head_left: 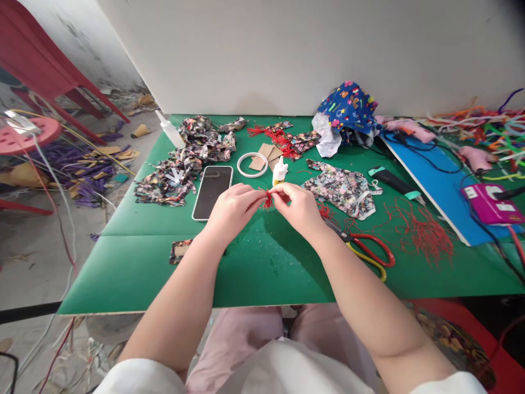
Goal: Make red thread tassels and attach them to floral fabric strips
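Observation:
Over the middle of the green table, my left hand and my right hand meet with their fingertips pinched on a small red thread tassel. Its strands hang below the fingers. Just behind it stands a small white glue bottle. Left of my left hand lies a phone with a dark screen. Scissors with one red and one yellow handle rest right of my right forearm, near loose red threads. A fabric-edged cardboard piece is partly hidden by my left forearm.
Floral fabric scraps lie at the left, beside a white squeeze bottle. A white ring lies near brown card pieces. To the right are a floral cloth, a cutter, a blue board and a magenta box with cables.

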Demonstrator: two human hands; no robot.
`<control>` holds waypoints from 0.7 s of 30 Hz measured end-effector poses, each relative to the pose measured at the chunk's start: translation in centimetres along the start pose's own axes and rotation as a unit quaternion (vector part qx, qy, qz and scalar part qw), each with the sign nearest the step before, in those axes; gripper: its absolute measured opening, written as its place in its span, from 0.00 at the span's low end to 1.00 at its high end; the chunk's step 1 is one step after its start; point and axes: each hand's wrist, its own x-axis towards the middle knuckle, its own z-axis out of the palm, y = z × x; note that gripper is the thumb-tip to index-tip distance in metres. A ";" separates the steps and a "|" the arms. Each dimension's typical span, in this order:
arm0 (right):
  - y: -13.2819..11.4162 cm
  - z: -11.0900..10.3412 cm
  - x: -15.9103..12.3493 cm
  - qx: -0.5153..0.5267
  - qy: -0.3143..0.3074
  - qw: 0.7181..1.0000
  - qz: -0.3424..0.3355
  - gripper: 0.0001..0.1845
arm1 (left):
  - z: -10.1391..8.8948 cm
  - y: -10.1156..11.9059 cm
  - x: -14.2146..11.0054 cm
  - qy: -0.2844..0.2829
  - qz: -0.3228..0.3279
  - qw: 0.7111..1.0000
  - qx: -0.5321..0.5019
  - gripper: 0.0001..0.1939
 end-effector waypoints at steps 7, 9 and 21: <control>-0.1 -0.2 0.1 0.010 -0.021 1.000 -0.009 0.06 | -0.2 0.3 0.1 -0.014 -0.013 1.000 0.007 0.13; 0.0 -0.2 0.1 0.009 -0.025 1.000 -0.014 0.06 | -0.2 0.3 0.2 -0.017 -0.008 1.000 0.008 0.13; -0.1 -0.2 0.3 -0.024 -0.047 0.998 -0.016 0.08 | 0.0 0.3 0.2 -0.020 -0.021 0.999 -0.027 0.11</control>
